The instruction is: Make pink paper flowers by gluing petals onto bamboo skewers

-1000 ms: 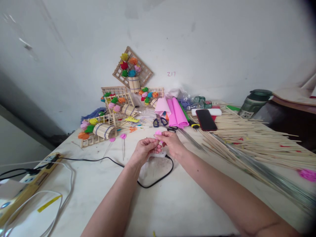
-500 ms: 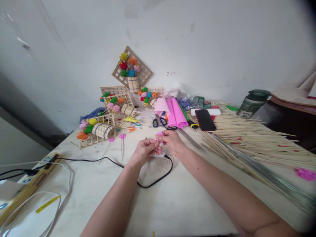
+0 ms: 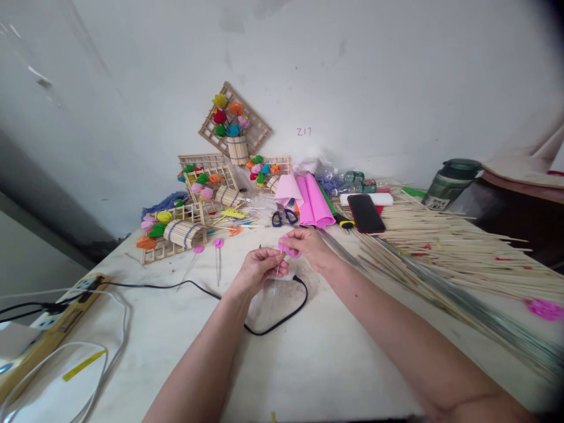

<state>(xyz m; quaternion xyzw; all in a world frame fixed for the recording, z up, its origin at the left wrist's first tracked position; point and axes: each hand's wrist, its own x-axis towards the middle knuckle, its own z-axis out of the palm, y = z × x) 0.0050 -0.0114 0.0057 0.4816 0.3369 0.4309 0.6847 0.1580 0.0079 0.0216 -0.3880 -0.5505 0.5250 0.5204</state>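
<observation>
My left hand (image 3: 261,267) is closed in a pinch on a thin wire stem (image 3: 277,275), which hangs down from its fingertips. At the top of the stem is a pink paper petal piece (image 3: 291,251), and my right hand (image 3: 308,247) pinches it between thumb and finger. Both hands meet above the middle of the table. To their left, two more wire stems with pink paper heads lie on the table, one pink flower stem (image 3: 218,243) and another pink flower stem (image 3: 198,249) beside it.
Behind the hands are scissors (image 3: 284,218), pink crepe paper (image 3: 315,202) and a phone (image 3: 366,214). Wooden sticks (image 3: 458,247) cover the right side. Lattice frames with paper flowers (image 3: 184,233) stand at back left. A black cable (image 3: 282,325) loops under the hands; a power strip (image 3: 66,329) lies left.
My right hand has shifted slightly over the pink petal piece, and more of the pink paper now shows below its fingers. The left hand stays in place on the stem.
</observation>
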